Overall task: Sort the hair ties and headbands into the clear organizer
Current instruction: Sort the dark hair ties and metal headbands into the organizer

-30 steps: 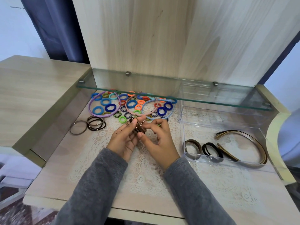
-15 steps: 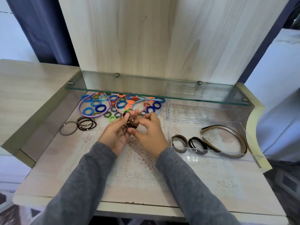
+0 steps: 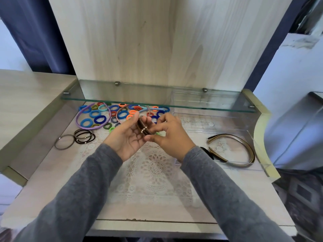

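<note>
Between my fingers (image 3: pixel 135 120) the bundle of brown hair ties (image 3: pixel 143 128) sits clamped, left hand (image 3: pixel 128 139) curled round it and right hand (image 3: pixel 172 136) pinching its near end, its loops running away from me, with the clear organizer (image 3: pixel 225 117) off to the right, nearer the right hand.

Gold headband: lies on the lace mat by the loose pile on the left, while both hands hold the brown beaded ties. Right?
No. The head view shows the gold headband inside the clear organizer on the right, not by the loose pile. The rest stands: the left hand and the right hand both hold the brown beaded ties.
</note>
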The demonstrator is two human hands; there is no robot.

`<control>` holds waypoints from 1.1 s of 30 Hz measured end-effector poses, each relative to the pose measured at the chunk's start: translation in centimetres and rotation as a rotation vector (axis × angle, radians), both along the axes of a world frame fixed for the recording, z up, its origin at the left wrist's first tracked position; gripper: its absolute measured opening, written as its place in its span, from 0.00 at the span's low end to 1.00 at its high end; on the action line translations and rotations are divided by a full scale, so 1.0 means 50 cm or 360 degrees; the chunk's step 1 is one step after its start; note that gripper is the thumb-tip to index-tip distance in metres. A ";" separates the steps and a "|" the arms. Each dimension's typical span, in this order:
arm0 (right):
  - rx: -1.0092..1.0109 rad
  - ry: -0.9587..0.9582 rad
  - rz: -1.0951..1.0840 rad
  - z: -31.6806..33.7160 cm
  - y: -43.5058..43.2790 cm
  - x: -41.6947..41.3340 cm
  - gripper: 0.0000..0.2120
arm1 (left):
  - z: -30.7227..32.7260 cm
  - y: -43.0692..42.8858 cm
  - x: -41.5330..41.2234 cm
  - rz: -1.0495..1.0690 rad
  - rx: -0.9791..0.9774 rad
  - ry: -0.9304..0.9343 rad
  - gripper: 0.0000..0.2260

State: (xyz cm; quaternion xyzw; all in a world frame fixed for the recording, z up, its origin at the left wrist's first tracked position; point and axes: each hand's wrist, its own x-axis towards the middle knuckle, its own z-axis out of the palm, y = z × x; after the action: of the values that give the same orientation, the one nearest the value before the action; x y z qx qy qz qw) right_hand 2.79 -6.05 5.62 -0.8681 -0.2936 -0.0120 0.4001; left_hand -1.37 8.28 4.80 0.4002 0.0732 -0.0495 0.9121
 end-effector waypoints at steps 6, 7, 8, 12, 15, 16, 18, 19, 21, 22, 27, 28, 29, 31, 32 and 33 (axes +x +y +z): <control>-0.0411 -0.0579 -0.0011 0.039 -0.077 0.034 0.10 | 0.040 -0.025 0.045 -0.0135 0.0561 0.0290 0.08; -0.0461 -0.0680 -0.0021 0.043 -0.090 0.038 0.09 | 0.044 -0.032 0.055 -0.0169 0.0745 0.0355 0.05; -0.0520 -0.0781 -0.0027 0.045 -0.101 0.042 0.08 | 0.050 -0.041 0.063 -0.0221 0.0958 0.0414 0.03; -0.0752 -0.1046 -0.0022 0.047 -0.140 0.045 0.08 | 0.071 -0.083 0.107 -0.0381 0.1938 0.0465 0.10; -0.0882 -0.1097 0.0003 0.042 -0.158 0.045 0.08 | 0.073 -0.107 0.134 -0.0460 0.2329 0.0366 0.13; -0.0909 -0.1097 -0.0005 0.040 -0.162 0.046 0.07 | 0.070 -0.114 0.142 -0.0461 0.2384 0.0350 0.14; -0.0958 -0.1080 -0.0029 0.035 -0.172 0.052 0.08 | 0.057 -0.128 0.161 -0.0444 0.2440 0.0320 0.14; -0.0986 -0.1061 -0.0033 0.031 -0.175 0.054 0.08 | 0.050 -0.133 0.167 -0.0431 0.2471 0.0303 0.14; -0.1047 -0.1008 -0.0046 0.023 -0.180 0.059 0.09 | 0.037 -0.142 0.179 -0.0413 0.2542 0.0267 0.13; -0.1074 -0.0990 -0.0053 0.018 -0.182 0.061 0.10 | 0.031 -0.145 0.183 -0.0414 0.2581 0.0249 0.12; -0.1069 -0.0900 -0.0078 -0.011 -0.191 0.081 0.11 | 0.013 -0.146 0.176 -0.0424 0.2917 0.0193 0.14; -0.1062 -0.0862 -0.0060 -0.017 -0.192 0.086 0.11 | 0.013 -0.150 0.173 -0.0404 0.2998 0.0187 0.14; -0.1066 -0.0831 -0.0046 -0.024 -0.191 0.090 0.11 | 0.014 -0.154 0.168 -0.0363 0.3096 0.0174 0.14; -0.1077 -0.0798 -0.0036 -0.031 -0.187 0.097 0.11 | 0.015 -0.163 0.164 -0.0251 0.3295 0.0103 0.14; -0.1076 -0.0782 -0.0033 -0.030 -0.185 0.099 0.10 | 0.014 -0.167 0.164 -0.0207 0.3371 0.0055 0.14; -0.1077 -0.0754 -0.0026 -0.028 -0.183 0.100 0.08 | 0.013 -0.170 0.164 -0.0188 0.3427 0.0025 0.14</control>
State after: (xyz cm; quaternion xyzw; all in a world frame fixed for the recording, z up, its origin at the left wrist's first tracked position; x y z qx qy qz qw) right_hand 7.81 -15.18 4.20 -0.9262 -0.3581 -0.1175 0.0131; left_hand 6.84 -0.21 5.47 0.9950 0.0648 -0.0057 0.0762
